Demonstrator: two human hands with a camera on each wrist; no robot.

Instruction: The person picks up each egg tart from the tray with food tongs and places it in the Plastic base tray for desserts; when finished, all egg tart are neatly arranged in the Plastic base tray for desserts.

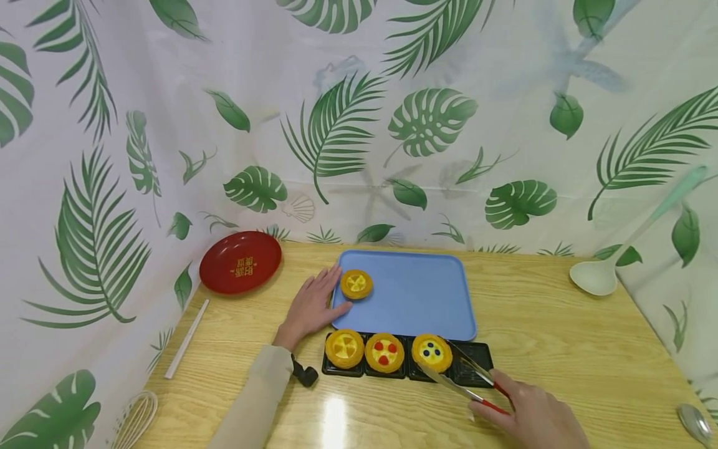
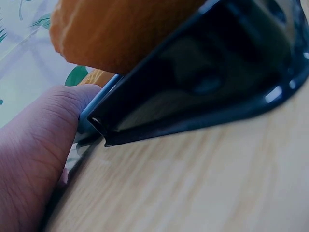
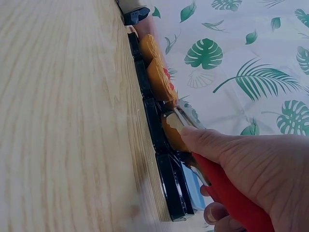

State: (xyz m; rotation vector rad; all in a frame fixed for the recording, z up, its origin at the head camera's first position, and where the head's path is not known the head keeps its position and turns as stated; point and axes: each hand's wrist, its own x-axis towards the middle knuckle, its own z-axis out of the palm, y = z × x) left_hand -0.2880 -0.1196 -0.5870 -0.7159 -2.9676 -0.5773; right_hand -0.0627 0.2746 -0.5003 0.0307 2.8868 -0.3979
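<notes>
My right hand (image 1: 533, 411) grips red-handled metal tongs (image 1: 457, 388), whose tips stand on either side of the blueberry-topped tart (image 1: 432, 353) in the third compartment of the black tray (image 1: 471, 372). A tart with red berries (image 1: 384, 353) and one with yellow wedges (image 1: 344, 348) sit in the compartments to its left; the rightmost compartment holds no tart. My left hand (image 1: 314, 305) rests with extended fingers at the left edge of the blue tray (image 1: 415, 293), beside another yellow-wedge tart (image 1: 356, 284). In the right wrist view the tongs (image 3: 186, 118) reach the third tart (image 3: 173, 133).
A red plate (image 1: 240, 262) lies at the back left, with a white stick (image 1: 187, 339) and a whisk (image 1: 136, 419) nearer. To the right are a pale ladle (image 1: 594, 277) and a metal spoon (image 1: 694, 423). A leaf-patterned cloth hangs behind the table.
</notes>
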